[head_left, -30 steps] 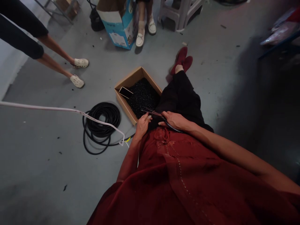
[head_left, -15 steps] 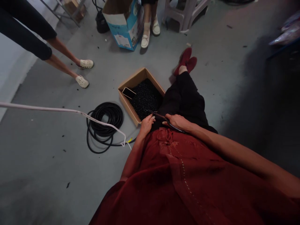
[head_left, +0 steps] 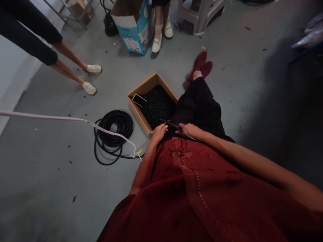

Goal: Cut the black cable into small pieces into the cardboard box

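The right hand (head_left: 190,130) grips dark scissors (head_left: 173,125) over the black trousers (head_left: 205,107), blades reaching toward the left hand (head_left: 158,132), its fingers curled (what they pinch, if anything, I cannot tell) beside a cardboard box (head_left: 138,116) of small black pieces (head_left: 156,104), near a black cable coil (head_left: 127,126).

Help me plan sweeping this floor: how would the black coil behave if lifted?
The black coil would probably flex and sag, judging by its loose loops. Loops might slip apart, as no tie shows. It could catch, since one strand runs out of sight behind the left arm.
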A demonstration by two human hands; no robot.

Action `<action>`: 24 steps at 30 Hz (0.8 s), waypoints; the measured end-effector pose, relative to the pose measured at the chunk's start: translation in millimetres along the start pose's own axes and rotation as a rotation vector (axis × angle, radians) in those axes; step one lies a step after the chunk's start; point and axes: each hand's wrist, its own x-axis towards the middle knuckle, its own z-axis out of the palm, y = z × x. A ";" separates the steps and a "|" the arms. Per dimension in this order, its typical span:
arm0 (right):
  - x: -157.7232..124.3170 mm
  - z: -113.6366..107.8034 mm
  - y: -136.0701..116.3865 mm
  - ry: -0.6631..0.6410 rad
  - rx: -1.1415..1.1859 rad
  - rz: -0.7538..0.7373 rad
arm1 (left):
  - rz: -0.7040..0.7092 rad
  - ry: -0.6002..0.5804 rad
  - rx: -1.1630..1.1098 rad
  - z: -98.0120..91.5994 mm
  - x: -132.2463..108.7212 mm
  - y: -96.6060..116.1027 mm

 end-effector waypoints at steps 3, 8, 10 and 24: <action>2.5 0.6 -0.2 -0.007 -0.010 0.011 | -0.002 -0.014 -0.002 -0.6 2.2 -1.9; 5.3 0.3 -0.6 -0.014 -0.009 0.015 | 0.004 -0.011 0.038 -0.1 5.4 -8.4; 5.8 0.2 -0.9 -0.011 -0.005 0.008 | 0.004 -0.014 0.038 0.2 6.7 -10.5; 6.3 1.8 -2.4 0.005 -0.018 0.069 | -0.029 -0.032 -0.056 0.2 9.7 -11.6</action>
